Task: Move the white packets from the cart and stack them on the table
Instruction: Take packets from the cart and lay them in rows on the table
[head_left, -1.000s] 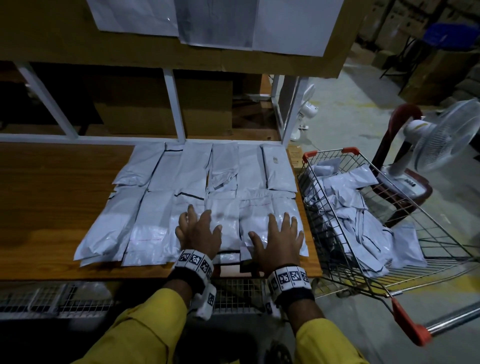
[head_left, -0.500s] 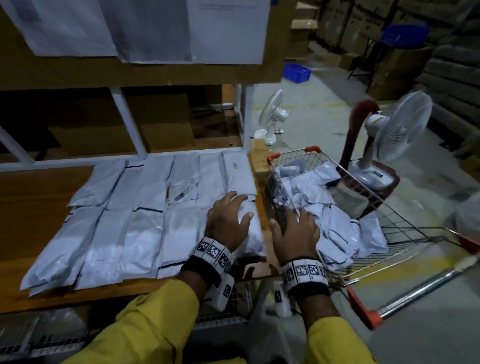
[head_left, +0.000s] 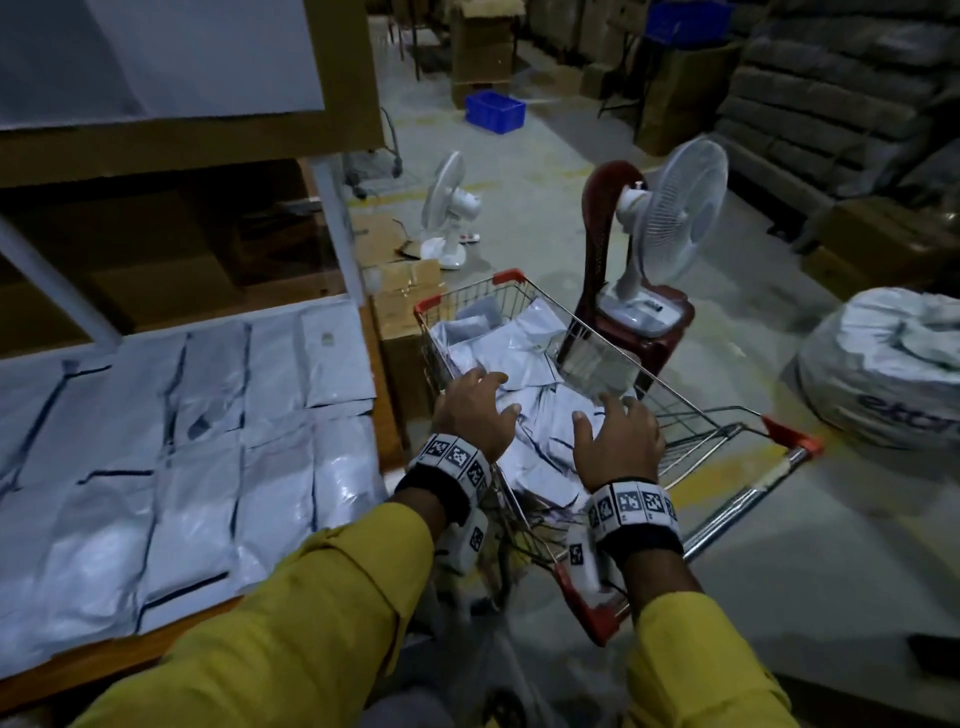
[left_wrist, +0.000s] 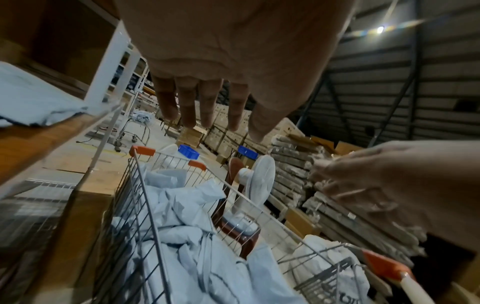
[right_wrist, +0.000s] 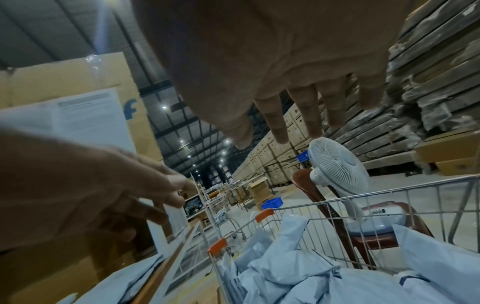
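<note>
White packets (head_left: 171, 457) lie in overlapping rows on the wooden table (head_left: 387, 415) at the left. More white packets (head_left: 524, 338) are heaped in the wire cart (head_left: 696, 410) to the table's right. Both hands hover above that heap, palms down and holding nothing. My left hand (head_left: 475, 410) is over the cart's near left side, fingers spread. My right hand (head_left: 615, 441) is over the middle, fingers spread. In the left wrist view the left fingers (left_wrist: 189, 105) hang straight above the cart's packets (left_wrist: 187, 230). The right wrist view shows the right fingers (right_wrist: 309, 115) extended over the packets (right_wrist: 298, 273).
A white fan (head_left: 665, 228) stands on a dark red chair (head_left: 597, 249) just behind the cart. A second fan (head_left: 447, 213) sits on the floor beyond the table's end. A big wrapped bundle (head_left: 883, 369) lies at the right. Cardboard boxes and a blue crate (head_left: 493, 110) stand farther back.
Both hands have left the packets on the table and swung right to hover over the cart. The head view has turned right with them.
</note>
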